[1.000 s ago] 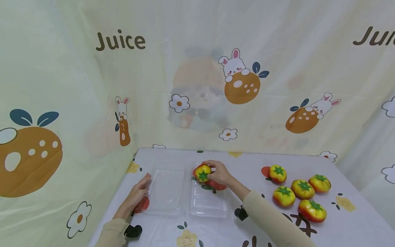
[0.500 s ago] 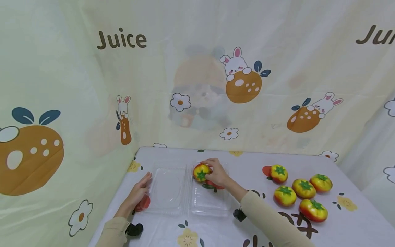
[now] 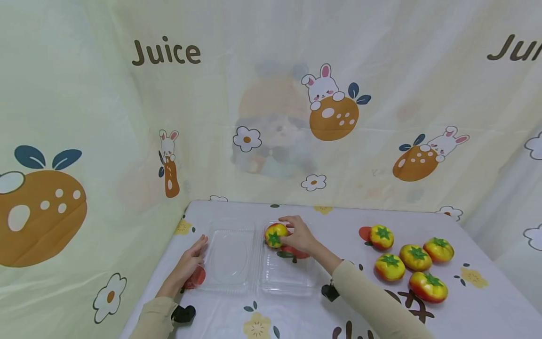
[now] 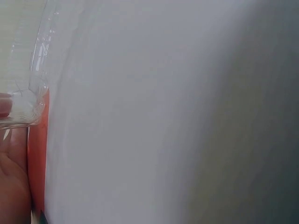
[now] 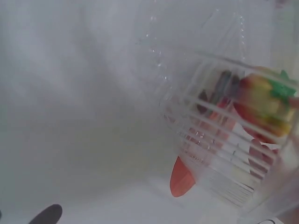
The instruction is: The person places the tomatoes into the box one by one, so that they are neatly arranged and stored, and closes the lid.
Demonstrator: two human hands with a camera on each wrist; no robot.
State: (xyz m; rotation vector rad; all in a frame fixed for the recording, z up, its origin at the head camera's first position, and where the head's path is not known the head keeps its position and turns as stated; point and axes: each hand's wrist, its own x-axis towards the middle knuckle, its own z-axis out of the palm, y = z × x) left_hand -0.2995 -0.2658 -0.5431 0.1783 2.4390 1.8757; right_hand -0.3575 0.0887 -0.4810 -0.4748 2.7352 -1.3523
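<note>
A clear plastic clamshell box lies unfolded on the table, its lid half (image 3: 230, 259) on the left and its ribbed half (image 3: 288, 278) on the right. One yellow-red persimmon (image 3: 275, 235) with a green leafy top sits in the back left corner of the right half. My right hand (image 3: 299, 236) is beside it, thumb at its leafy top and the upper fingers spread slightly off its skin. In the right wrist view, the persimmon (image 5: 264, 105) shows blurred behind the ribbed plastic wall. My left hand (image 3: 189, 263) rests with extended fingers against the lid's left edge.
Several more persimmons (image 3: 417, 258) are grouped on the right of the table. The tablecloth (image 3: 338, 226) is white with printed fruit and flowers. A printed curtain (image 3: 271, 103) hangs behind the table and along the sides. A black wrist device (image 3: 183, 314) sits on the left wrist.
My right hand has eased the persimmon slightly left into the box corner, then its fingers have lifted up and right off the fruit. The left hand has stayed in place.
</note>
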